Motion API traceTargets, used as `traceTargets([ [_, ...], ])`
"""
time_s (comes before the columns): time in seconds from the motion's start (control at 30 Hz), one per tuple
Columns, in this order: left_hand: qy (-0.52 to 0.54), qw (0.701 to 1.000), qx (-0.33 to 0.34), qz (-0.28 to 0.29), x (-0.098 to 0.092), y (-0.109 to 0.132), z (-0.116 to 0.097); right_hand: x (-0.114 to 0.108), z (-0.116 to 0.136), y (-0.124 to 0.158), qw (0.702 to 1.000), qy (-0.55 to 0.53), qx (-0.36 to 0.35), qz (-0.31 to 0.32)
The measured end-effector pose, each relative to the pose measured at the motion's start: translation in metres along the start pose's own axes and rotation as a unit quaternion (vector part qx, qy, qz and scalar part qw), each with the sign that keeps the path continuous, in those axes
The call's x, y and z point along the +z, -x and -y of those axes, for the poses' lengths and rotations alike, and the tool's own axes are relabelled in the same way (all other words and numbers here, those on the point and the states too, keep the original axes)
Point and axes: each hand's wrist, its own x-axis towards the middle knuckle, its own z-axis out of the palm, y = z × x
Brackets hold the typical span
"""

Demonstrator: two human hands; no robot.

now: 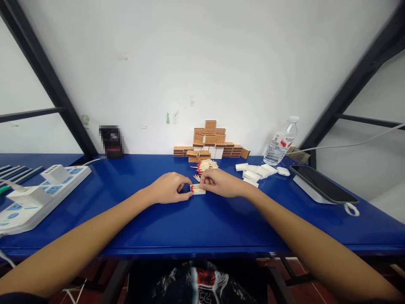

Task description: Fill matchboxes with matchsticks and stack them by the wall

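A small white matchbox tray lies on the blue table, with red-tipped matches lying lengthwise in it. My left hand holds the tray's left end between thumb and forefinger. Over the right end, my right hand is closed in a pinch, its fingertips at the matches in the tray and hiding part of them. Just behind my right hand is a loose pile of matches, heads mostly to the left. A few more matches lie between this pile and the tray.
Brown matchboxes stand stacked against the wall. White trays lie in a heap at right, near a water bottle, a white earbud case and a phone on a white block. A power strip sits at left.
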Motion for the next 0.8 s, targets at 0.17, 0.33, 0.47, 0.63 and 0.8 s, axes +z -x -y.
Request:
traceTargets([
  [0.17, 0.003, 1.000, 0.003, 0.000, 0.000, 0.000, -0.001, 0.012, -0.011, -0.014, 0.984, 0.033, 0.110, -0.135],
  [0.33, -0.002, 1.000, -0.003, 0.002, 0.000, -0.001, 0.000, 0.020, -0.009, -0.027, 0.977, 0.084, 0.146, -0.131],
  [0.47, -0.004, 1.000, -0.001, 0.005, 0.001, -0.001, 0.000, 0.016, -0.009, -0.027, 0.983, 0.064, 0.144, -0.089],
  [0.63, -0.002, 1.000, 0.000, 0.008, 0.000, -0.001, -0.001, 0.006, -0.016, -0.019, 0.988, 0.076, 0.121, -0.059],
  [0.8, 0.001, 1.000, -0.002, 0.008, 0.000, -0.001, -0.001, -0.003, -0.023, -0.010, 0.988, 0.119, 0.094, -0.014],
])
